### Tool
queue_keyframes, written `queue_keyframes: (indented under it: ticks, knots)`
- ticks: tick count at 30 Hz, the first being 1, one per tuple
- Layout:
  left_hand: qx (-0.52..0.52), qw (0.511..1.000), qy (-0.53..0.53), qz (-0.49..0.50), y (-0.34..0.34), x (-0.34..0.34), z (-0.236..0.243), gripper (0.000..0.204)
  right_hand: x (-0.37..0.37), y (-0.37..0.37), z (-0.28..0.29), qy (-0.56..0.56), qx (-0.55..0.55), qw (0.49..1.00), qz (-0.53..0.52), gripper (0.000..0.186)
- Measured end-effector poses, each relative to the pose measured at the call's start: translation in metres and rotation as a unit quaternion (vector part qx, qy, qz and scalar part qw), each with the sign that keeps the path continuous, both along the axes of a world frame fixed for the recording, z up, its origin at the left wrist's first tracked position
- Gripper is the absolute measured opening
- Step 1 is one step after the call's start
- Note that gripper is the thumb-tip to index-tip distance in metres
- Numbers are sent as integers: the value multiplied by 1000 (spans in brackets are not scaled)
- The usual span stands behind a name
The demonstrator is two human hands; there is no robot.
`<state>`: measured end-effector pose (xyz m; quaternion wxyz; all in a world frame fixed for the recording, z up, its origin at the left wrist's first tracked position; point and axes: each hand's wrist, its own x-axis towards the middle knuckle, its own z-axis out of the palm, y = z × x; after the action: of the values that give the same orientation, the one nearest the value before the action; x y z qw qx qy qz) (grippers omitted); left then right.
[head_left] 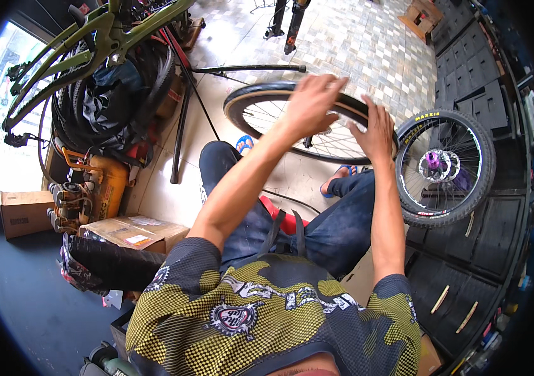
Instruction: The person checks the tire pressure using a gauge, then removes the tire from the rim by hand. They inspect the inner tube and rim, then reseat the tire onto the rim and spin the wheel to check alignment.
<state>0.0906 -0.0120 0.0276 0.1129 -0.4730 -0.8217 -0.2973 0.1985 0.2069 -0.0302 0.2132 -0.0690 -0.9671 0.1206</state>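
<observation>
L hand (317,103): your arm reaches fwd & across to R, elbow bent a bit, forearm slanting. Back of hand up, fingers long, slightly bent, pointing away & to R. Thumb well clear of fingers, so grip = wide. Hand is over far edge of wheel (235,104), fingertips reaching past tyre (268,89). Slight blur; can't tell if palm touches rubber.

R hand (376,135): arm nearly straight, forearm steep. Fingers spread, pointing away & a little L; thumb juts L, toward L hand. Grip wide too, nothing clasped in it. Hand is over R part of wheel, fingers across tyre; contact can't be told.

Hands nr each other, gap btwn; L one a bit farther from you.

Wheel: beneath both hands, tilted, dark tyre w/ tan sidewall. Most of it lies L of R hand. Hub (308,142) nearer you than L hand, spokes fanning out round it.

Flip-flops (243,145), blue: one L of L hand & nearer you, other nearer you than R hand, by wheel's near edge.

Around: 2nd wheel (483,172), knobbly tyre, purple hub, R of R hand & a bit nearer you. Drawers (464,66) farther R. Fork (295,28) fwd of L hand. Stand leg (251,67) L of L hand. Green frame (100,34) far L; orange compressor (109,182) also L, nearer you.
</observation>
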Motion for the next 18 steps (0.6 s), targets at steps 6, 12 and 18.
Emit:
queue_keyframes:
  ticks: [6, 12, 18]
  knots:
    - [-46, 954, -220, 196, -151, -73, -107, 97, 34, 50, -19, 58, -52, 996, -48, 70]
    - [24, 952, -262, 157, -143, -113, -134, 51, 36, 74, -28, 92, -85, 992, -23, 66]
    - [37, 980, -190, 39, -115, -94, -24, 46, 76, 126, -44, 89, -218, 970, -54, 62]
